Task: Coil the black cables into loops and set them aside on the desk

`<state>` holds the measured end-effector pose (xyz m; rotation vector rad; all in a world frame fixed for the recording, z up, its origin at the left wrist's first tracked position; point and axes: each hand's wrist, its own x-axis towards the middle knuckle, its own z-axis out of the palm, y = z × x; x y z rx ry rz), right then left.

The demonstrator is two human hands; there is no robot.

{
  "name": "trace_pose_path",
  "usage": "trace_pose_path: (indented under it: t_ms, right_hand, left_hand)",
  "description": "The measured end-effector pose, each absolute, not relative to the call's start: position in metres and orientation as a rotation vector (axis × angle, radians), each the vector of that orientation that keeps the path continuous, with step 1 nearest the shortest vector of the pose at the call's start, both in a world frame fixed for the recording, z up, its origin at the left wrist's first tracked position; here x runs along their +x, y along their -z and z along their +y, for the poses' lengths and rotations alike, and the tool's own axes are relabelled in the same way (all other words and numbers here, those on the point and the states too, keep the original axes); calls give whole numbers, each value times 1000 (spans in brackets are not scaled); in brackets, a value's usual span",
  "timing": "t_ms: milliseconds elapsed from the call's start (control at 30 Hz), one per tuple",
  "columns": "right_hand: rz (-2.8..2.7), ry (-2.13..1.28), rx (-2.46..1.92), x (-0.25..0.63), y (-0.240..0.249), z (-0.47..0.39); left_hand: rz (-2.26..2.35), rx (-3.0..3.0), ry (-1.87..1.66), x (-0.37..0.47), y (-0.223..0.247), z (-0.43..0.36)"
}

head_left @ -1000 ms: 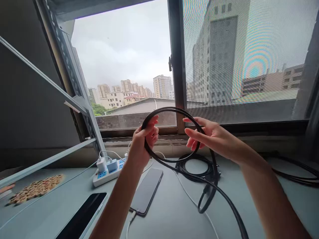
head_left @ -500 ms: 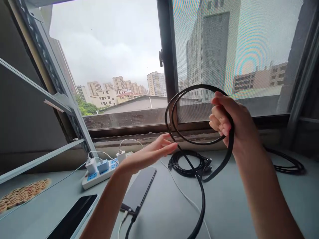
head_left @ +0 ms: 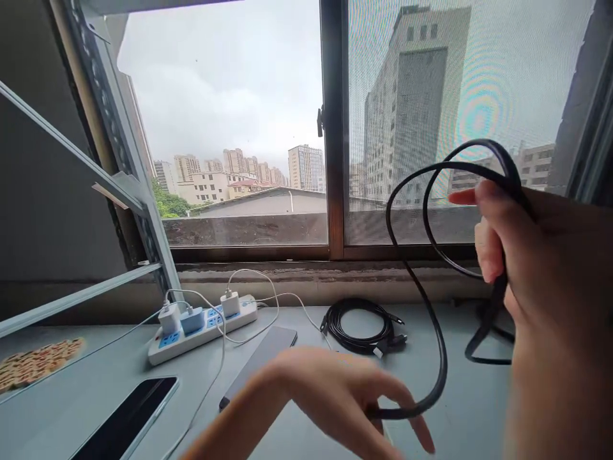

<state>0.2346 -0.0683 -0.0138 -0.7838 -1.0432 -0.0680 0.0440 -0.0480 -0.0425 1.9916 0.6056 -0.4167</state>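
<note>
Raised at the right, my right hand (head_left: 527, 249) is closed around loops of a black cable (head_left: 433, 319). The loops stick out to its left, in front of the window. From them the cable hangs down and bends back toward my left hand (head_left: 345, 396), low in the middle over the desk. It passes between the bent fingers of that hand, which is slightly blurred. Where the cable goes beyond the left hand is hidden. Behind both hands a second black cable (head_left: 342, 329) lies coiled on the desk, its plugs pointing right.
A white power strip (head_left: 201, 332) with chargers and white cords stands at the left back. Near it are a grey flat device (head_left: 268, 358), partly behind my left arm, and a phone (head_left: 127, 415). A metal shelf frame (head_left: 153, 223) rises at the left, before the window.
My right hand has moved right with the loops. My left hand, open beside the loops before, has dropped down and right onto the hanging cable. The view has shifted slightly.
</note>
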Motion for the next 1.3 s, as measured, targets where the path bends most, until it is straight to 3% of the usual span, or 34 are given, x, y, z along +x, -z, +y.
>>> trace_pose_path:
  t_ms: [267,400,767,933,1300]
  right_hand:
    - [-1414,308,-1214,261,19,-59]
    - [-1476,350,-1242,255,19,-57]
    - [-1209,682,-1061,231,25,-65]
    - [-1408,599,-924,218,28,-68]
    - [-1536,294,-747,196,32,-53]
  left_hand:
    - [956,2195,-1202,13,24,-32]
    - [1080,2139,-1643,5,19,-24]
    - [1008,2418,-1597,0,19,-29]
    - [915,2437,-1478,10,25,-30]
    - [980,2629,-1723,0,23,-20]
